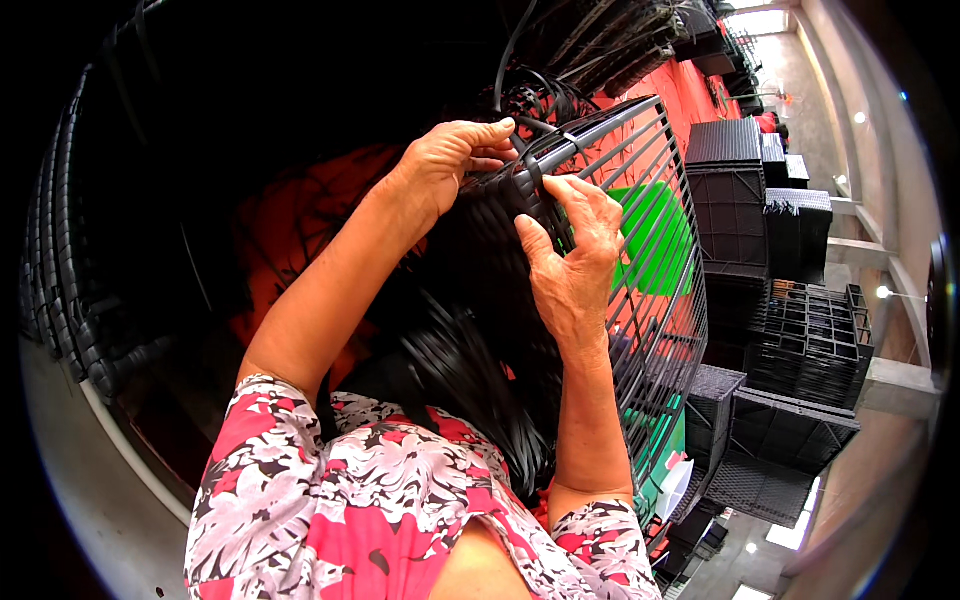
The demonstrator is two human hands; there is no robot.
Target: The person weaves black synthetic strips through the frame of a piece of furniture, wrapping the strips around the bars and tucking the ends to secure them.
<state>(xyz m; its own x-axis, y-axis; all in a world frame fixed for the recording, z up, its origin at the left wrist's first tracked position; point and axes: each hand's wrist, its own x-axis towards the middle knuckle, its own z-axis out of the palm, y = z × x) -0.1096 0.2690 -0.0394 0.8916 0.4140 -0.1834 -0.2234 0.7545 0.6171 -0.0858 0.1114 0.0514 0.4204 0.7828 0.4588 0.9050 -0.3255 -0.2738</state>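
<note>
Hands near each other, at the wrapped corner (522, 190) of a black frame (600, 130): left hand (445, 165) with thumb and fingertips clamped on a thin black strip (499, 85), right hand (580, 255) with thumb and forefinger apart, forefinger against the wrapping. Frame in front of the chest, to the right of the left forearm; support beneath hidden from view.

Along the upper edge, a rail from wrapped corner to far corner; from there, an outer edge curving down past the right forearm. Only a narrow gap between the hands. Left of the frame, deep shadow and a reddish surface (275, 270) with scattered strips, hard to make out. Beyond the outer edge, stacked black woven boxes (730, 220); through the bars, a bright green panel (665, 240).

Slim, smooth, dark bars with slits between; tight turns of flat strip around the corner. Below, glossy loose strips (470, 360) between the forearms.

Rail pointing up and rightward. Longest visible extent downward, along the outer edge; true long axis uncertain, partly behind the right forearm.
</note>
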